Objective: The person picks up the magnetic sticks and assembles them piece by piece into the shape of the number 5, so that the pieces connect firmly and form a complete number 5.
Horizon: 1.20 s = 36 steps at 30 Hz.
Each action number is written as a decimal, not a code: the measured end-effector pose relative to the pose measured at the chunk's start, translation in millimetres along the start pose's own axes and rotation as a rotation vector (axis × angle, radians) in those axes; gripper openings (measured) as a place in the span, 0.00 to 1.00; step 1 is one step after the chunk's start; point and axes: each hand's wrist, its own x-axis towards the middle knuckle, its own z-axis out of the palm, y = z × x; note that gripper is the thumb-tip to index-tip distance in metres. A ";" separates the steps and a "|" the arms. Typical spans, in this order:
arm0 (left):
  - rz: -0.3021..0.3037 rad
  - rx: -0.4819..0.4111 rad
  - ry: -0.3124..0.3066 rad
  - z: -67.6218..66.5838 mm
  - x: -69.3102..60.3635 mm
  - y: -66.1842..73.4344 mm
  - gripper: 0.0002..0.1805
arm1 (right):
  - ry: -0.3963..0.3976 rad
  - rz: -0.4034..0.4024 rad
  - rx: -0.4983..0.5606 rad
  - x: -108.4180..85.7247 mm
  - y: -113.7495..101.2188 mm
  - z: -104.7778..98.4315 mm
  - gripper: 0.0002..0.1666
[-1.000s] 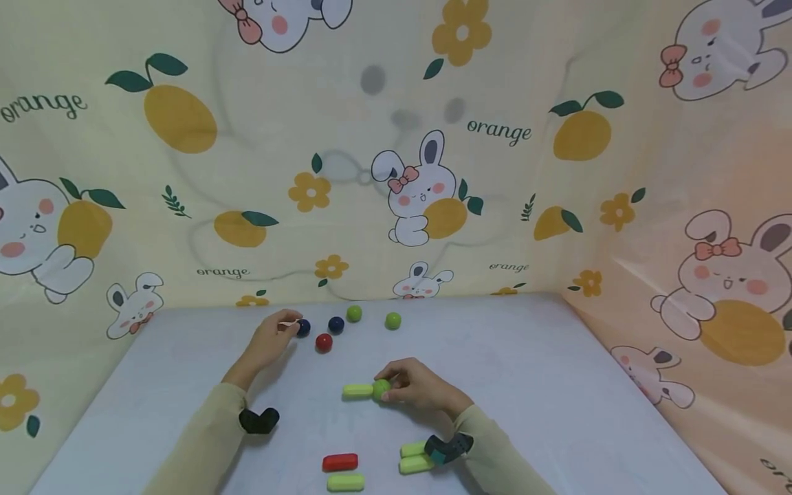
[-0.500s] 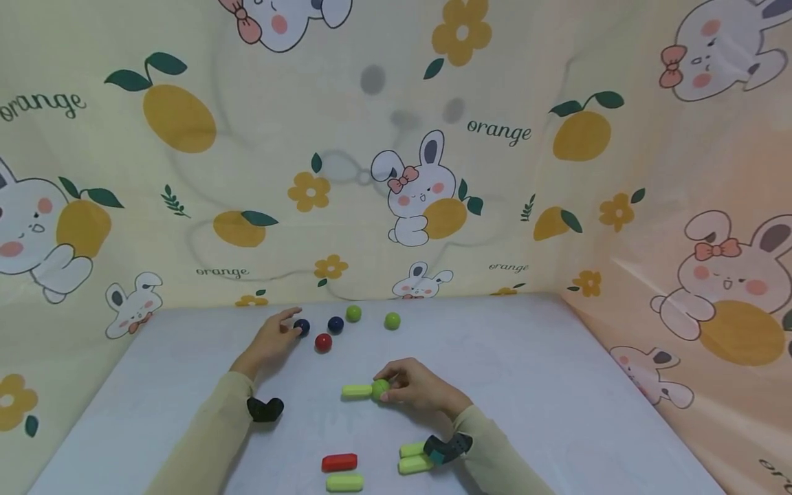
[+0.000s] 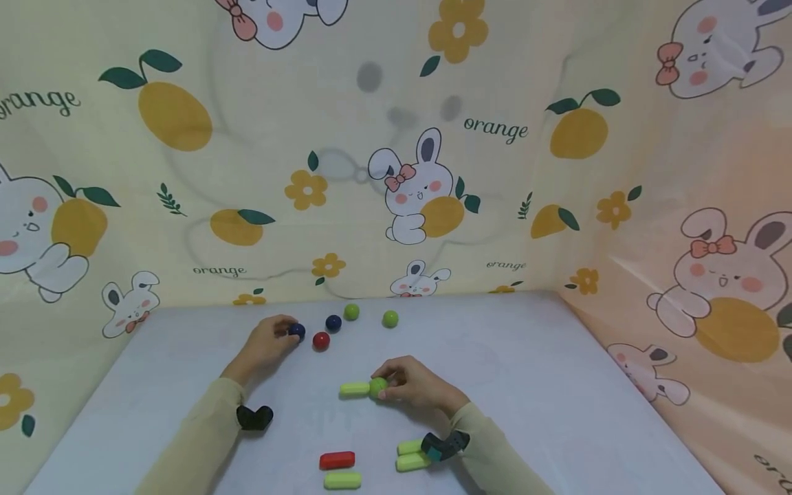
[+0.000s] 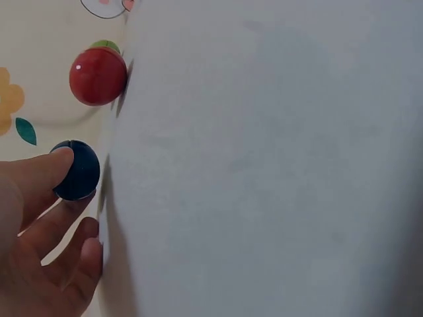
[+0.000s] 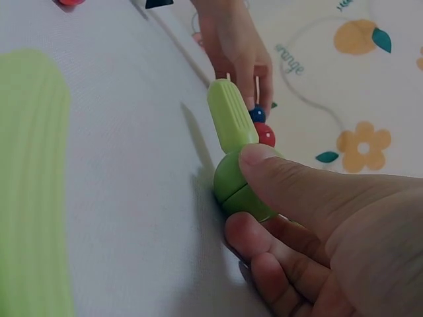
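Nearest the person on the white table point(image 3: 513, 385), a light-green, grooved, rounded bar point(image 3: 342, 480) lies crosswise, with a glossy red faceted bar point(image 3: 337, 460) just beyond it. To their right are two more light-green bars point(image 3: 412, 463), side by side, their right ends hidden by the dark band point(image 3: 445, 445) on the person's right wrist.

Farther in, the right hand point(image 3: 416, 383) pinches a glossy green ball point(image 3: 378, 388) between thumb and fingers. Another light-green grooved bar point(image 3: 354, 389) points left from that ball, its end meeting it.

Beyond and to the left, the left hand point(image 3: 267, 344) pinches a glossy dark-blue ball point(image 3: 297, 332) between thumb and fingers; whether this ball touches the table cannot be told. Just right of it sits a glossy red ball point(image 3: 321, 341), then a second dark-blue ball point(image 3: 333, 323) slightly farther back. Two more green balls point(image 3: 390, 319) stand apart near the far edge, before a cream backdrop point(image 3: 266, 151) printed with rabbits and oranges.
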 end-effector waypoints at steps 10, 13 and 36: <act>0.068 0.027 -0.017 0.3 -22.9 -3.6 0.24 | -0.001 -0.003 0.000 -0.4 -3.4 -0.2 0.17; 0.099 0.071 -0.026 -0.2 -31.5 -1.8 0.23 | -0.003 -0.007 0.003 -0.7 -4.0 -0.3 0.17; 0.139 0.215 -0.160 -0.3 -74.8 21.5 0.18 | 0.013 0.019 -0.019 -0.6 -3.8 -0.3 0.16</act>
